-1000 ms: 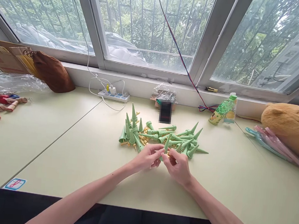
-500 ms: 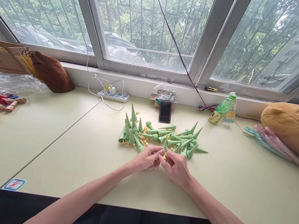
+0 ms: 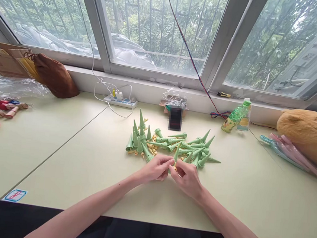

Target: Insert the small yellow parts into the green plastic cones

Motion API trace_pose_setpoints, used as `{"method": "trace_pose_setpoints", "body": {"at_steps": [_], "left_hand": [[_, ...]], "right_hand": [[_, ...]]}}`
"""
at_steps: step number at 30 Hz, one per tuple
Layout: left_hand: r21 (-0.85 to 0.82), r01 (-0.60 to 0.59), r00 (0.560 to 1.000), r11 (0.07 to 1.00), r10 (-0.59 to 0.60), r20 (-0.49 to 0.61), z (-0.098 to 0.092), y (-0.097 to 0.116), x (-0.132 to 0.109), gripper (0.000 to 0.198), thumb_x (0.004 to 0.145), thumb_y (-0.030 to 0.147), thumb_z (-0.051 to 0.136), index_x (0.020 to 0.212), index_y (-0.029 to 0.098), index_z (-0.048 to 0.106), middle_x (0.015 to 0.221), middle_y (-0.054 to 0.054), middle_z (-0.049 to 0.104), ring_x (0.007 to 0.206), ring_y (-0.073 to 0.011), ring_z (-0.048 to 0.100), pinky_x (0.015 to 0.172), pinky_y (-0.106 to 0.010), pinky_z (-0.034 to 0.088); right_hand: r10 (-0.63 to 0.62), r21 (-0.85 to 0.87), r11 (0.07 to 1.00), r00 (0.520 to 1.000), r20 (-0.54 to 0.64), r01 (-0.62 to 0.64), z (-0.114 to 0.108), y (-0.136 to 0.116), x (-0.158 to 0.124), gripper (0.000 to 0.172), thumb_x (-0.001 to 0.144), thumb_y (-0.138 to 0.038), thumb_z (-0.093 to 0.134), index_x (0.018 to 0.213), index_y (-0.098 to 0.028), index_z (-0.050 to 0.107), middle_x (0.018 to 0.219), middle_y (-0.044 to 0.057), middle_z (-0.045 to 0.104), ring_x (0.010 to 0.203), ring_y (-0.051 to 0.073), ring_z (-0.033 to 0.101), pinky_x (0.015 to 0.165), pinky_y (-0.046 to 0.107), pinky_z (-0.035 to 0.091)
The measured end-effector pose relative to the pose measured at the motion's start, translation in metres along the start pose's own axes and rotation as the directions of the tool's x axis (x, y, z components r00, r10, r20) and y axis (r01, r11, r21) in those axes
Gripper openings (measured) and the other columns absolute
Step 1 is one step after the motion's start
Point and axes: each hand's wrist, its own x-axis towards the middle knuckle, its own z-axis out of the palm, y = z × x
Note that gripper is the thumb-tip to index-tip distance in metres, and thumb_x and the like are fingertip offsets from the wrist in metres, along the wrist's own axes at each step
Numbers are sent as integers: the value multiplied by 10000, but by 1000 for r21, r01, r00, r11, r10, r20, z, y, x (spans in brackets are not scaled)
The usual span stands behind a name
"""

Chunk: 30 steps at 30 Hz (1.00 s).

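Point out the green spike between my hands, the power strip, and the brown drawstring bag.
Green spike [image 3: 177, 153], head view: on its tapered cone.
Power strip [image 3: 124, 102], head view: on its upper face.
Brown drawstring bag [image 3: 55, 76], head view: middle of its side.

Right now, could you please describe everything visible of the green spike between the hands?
The green spike is a slim cone, seemingly plastic, roughly upright, tip up, before a pile of similar ones. The left hand holds it; the right hand pinches a small yellow piece at its largely hidden lower part.

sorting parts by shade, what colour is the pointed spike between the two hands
Light green: the pointed spike, seen in the head view.
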Motion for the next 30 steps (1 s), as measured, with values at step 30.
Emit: {"method": "trace_pose_setpoints", "body": {"at_steps": [30], "left_hand": [[-91, 17, 1000, 996, -18, -9, 5, 4, 0, 483, 947, 582, 469, 774, 139, 553, 589, 33, 480, 382, -46, 415, 355, -178, 307]], "right_hand": [[-15, -13, 1000, 999, -48, 14, 2, 2, -1, 397, 918, -294, 583, 643, -211, 308, 557, -85, 282, 482, 72, 233, 468, 217, 218]]}}
